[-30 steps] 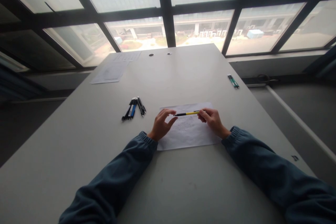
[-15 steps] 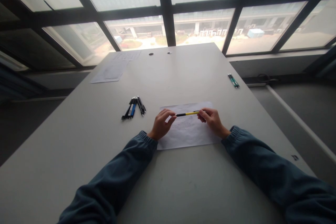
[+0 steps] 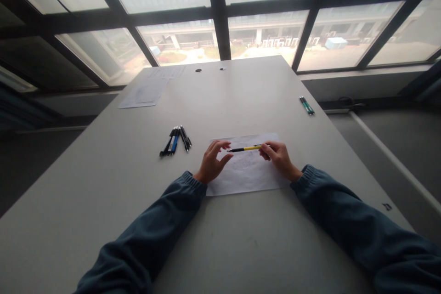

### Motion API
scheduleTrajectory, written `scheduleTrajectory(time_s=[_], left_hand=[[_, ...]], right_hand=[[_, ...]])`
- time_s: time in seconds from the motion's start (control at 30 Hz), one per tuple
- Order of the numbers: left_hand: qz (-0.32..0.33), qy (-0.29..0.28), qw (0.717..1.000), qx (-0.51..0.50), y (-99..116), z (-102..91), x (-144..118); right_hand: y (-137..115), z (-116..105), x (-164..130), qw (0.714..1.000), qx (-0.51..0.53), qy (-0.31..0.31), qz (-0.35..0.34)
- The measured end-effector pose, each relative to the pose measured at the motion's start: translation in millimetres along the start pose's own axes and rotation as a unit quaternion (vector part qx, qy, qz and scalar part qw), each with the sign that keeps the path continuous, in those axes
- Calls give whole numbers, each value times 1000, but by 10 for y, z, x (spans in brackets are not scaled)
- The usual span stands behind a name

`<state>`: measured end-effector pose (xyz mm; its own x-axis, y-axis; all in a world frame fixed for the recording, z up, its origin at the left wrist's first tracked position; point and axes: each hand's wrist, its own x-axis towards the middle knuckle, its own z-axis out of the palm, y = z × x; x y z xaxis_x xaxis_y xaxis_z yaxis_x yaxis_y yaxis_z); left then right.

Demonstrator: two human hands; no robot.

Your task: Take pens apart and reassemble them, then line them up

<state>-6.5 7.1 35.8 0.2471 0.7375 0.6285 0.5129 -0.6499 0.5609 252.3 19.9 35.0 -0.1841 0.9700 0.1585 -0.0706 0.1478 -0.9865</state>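
A yellow pen [image 3: 248, 148] with a black grip section is held level above a sheet of paper [image 3: 248, 179]. My right hand [image 3: 278, 158] pinches its right end between thumb and fingers, hiding that end. At the pen's left tip, my left hand [image 3: 212, 161] has thumb and fingers spread apart around it, with gaps showing on both sides. The paper lies flat beneath both hands and carries faint marks that I cannot read.
Left of the paper lies a group of several black and blue pens [image 3: 175, 141]. Green pens [image 3: 306, 105] rest near the table's right edge. Papers [image 3: 144, 92] lie at the far left of the white table [image 3: 241, 96]. Windows [image 3: 262, 32] stand beyond.
My left thumb and fingers have parted from the pen's tip, where they were closed on it before. My right hand keeps its hold and has hardly moved.
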Motion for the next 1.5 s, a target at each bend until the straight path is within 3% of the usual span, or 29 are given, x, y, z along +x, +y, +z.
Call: scheduleTrajectory(time_s=[0.27,0.8,1.13,1.5], left_hand=[[48,18,999,16,14,3,28],[8,-12,1000,3,-6,2,3],[-17,-26,999,35,-59,-2,-28],[-53,-46,997,-38,-95,7,-57]], right_hand=[[69,-19,17,1000,2,-1,-3],[32,-21,-5,999,-26,-28,-12],[54,9,-21,998,36,-56,10],[31,41,3,999,34,-5,16]])
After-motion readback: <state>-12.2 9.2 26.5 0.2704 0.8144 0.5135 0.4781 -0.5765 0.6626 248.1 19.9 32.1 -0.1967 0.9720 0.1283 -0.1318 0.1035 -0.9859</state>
